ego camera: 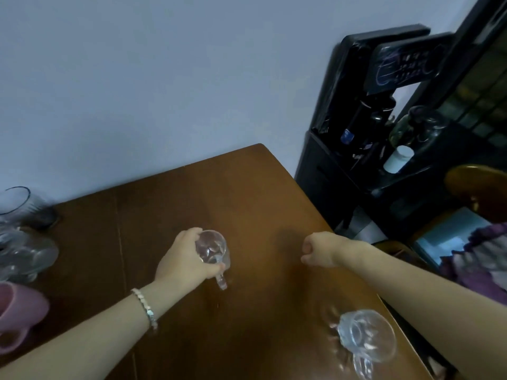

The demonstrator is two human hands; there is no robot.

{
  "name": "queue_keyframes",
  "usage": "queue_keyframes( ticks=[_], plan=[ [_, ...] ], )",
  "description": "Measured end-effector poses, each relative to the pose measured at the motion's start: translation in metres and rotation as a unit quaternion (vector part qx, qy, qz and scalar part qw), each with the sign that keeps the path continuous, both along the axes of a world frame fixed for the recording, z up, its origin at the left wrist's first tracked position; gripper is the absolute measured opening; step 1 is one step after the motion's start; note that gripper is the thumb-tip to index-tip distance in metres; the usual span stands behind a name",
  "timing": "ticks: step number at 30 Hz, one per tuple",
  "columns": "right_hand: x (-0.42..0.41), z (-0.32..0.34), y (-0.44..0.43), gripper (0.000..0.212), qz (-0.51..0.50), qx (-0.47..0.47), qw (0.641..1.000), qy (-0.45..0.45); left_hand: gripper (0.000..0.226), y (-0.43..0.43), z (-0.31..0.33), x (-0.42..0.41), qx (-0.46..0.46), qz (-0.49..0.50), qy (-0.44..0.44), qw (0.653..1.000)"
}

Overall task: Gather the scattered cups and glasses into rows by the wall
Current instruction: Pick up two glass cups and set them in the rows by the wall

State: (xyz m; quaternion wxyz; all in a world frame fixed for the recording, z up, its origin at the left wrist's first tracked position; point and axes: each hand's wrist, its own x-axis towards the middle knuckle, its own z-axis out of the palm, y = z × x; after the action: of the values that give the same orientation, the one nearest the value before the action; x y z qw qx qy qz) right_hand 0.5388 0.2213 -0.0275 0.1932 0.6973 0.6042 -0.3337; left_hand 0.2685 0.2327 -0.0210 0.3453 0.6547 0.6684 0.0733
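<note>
My left hand [184,258] grips a clear glass mug [211,249] with a handle near the middle of the brown table [247,187]. My right hand [319,250] hovers to its right, fingers curled into a loose fist with nothing in it. A second clear glass mug [366,335] stands near the table's right front edge, below my right forearm. At the far left sit a pink mug [19,311], blurred clear glasses [24,256] and a dark-rimmed glass [26,205] by the wall.
A pale blue wall [164,78] runs behind the table. A black water dispenser [365,127] with bottles and a white cup [398,159] stands to the right of the table. A wooden chair with purple cloth [482,259] is at the right edge.
</note>
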Motion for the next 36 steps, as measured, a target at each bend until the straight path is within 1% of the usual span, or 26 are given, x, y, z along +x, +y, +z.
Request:
queue_keyframes(
  ticks=[4, 7, 8, 10, 13, 16, 19, 21, 22, 24, 26, 27, 28, 30, 31, 33, 36],
  plan=[
    [-0.010, 0.027, -0.064, 0.032, -0.023, 0.041, 0.998, -0.036, 0.086, -0.056, 0.021, -0.030, 0.017, -0.076, -0.004, 0.997],
    [-0.012, 0.031, -0.118, 0.024, -0.084, 0.071, 0.992, -0.063, 0.089, -0.095, 0.031, -0.057, 0.047, -0.102, 0.000, 0.994],
    [-0.013, 0.029, -0.135, 0.025, -0.112, 0.078, 0.988, -0.076, 0.089, -0.108, 0.033, -0.066, 0.053, -0.106, -0.001, 0.993],
    [-0.015, 0.023, -0.162, 0.033, -0.184, 0.074, 0.975, -0.096, 0.090, -0.129, 0.037, -0.081, 0.057, -0.116, 0.005, 0.992],
    [-0.018, 0.017, -0.191, 0.055, -0.270, 0.081, 0.953, -0.107, 0.091, -0.153, 0.044, -0.096, 0.051, -0.130, 0.027, 0.990],
    [-0.019, 0.007, -0.208, 0.081, -0.284, 0.089, 0.949, -0.109, 0.091, -0.174, 0.050, -0.104, 0.044, -0.136, 0.035, 0.989],
    [-0.019, -0.006, -0.209, 0.100, -0.301, 0.089, 0.947, -0.072, 0.092, -0.187, 0.054, -0.106, 0.040, -0.124, 0.035, 0.991],
    [-0.018, -0.015, -0.203, 0.104, -0.316, 0.098, 0.942, -0.052, 0.092, -0.192, 0.055, -0.105, 0.039, -0.098, 0.030, 0.994],
    [-0.016, -0.021, -0.199, 0.101, -0.318, 0.111, 0.941, -0.035, 0.091, -0.194, 0.055, -0.104, 0.041, -0.082, 0.026, 0.995],
    [-0.009, -0.027, -0.194, 0.087, -0.335, 0.149, 0.930, -0.010, 0.091, -0.197, 0.056, -0.106, 0.043, -0.053, 0.017, 0.998],
    [-0.009, -0.024, -0.190, 0.063, -0.320, 0.167, 0.932, -0.030, 0.091, -0.201, 0.057, -0.109, 0.040, -0.019, -0.003, 0.999],
    [-0.011, -0.022, -0.187, 0.055, -0.289, 0.168, 0.941, -0.050, 0.091, -0.202, 0.057, -0.112, 0.037, -0.006, -0.012, 0.999],
    [-0.015, -0.020, -0.183, 0.051, -0.248, 0.168, 0.952, -0.070, 0.091, -0.204, 0.056, -0.115, 0.035, 0.004, -0.017, 0.999],
    [-0.038, -0.010, -0.177, 0.058, -0.158, 0.181, 0.965, -0.103, 0.091, -0.210, 0.054, -0.126, 0.025, 0.023, -0.026, 0.999],
    [-0.054, -0.005, -0.173, 0.064, -0.129, 0.194, 0.967, -0.099, 0.092, -0.212, 0.052, -0.134, 0.018, 0.038, -0.033, 0.999],
    [-0.092, 0.006, -0.166, 0.072, -0.102, 0.221, 0.968, -0.055, 0.092, -0.218, 0.049, -0.151, 0.007, 0.069, -0.046, 0.997],
    [-0.164, 0.018, -0.159, 0.076, -0.049, 0.215, 0.975, 0.032, 0.091, -0.224, 0.044, -0.185, 0.002, 0.112, -0.049, 0.992]
  ],
)
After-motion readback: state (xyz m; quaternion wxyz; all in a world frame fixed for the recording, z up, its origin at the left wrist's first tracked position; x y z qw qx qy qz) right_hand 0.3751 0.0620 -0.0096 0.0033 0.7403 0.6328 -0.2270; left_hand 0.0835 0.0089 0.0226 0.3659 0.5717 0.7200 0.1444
